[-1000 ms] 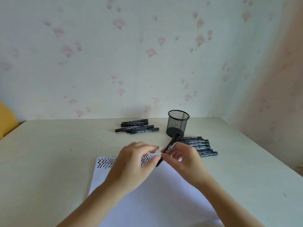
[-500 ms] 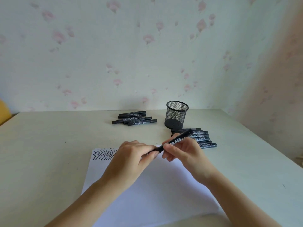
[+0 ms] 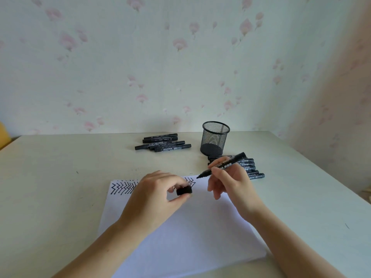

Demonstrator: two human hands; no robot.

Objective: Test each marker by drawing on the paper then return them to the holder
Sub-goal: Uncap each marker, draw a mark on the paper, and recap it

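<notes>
We are working with two hands over one white sheet of paper [image 3: 180, 233] lying on the pale surface [image 3: 50, 187]. Our right hand [image 3: 228, 181] is pinching one uncapped black marker [image 3: 222, 165] just right of frame centre, its long axis running diagonally, the bare tip pointing lower left toward the paper's top edge and its tail pointing upper right. Our left hand [image 3: 154, 197] is curling round the marker's small black cap [image 3: 184, 190], held between thumb and fingers. One round black wire-mesh holder [image 3: 215, 139] is standing upright at centre right. Five capped markers [image 3: 162, 144] are lying in a loose cluster left of it; a second row [image 3: 251, 169], partly hidden behind our right hand, is lying below it, so we cannot count those. Black zigzag strokes [image 3: 123, 188] are running along the paper's top edge.
</notes>
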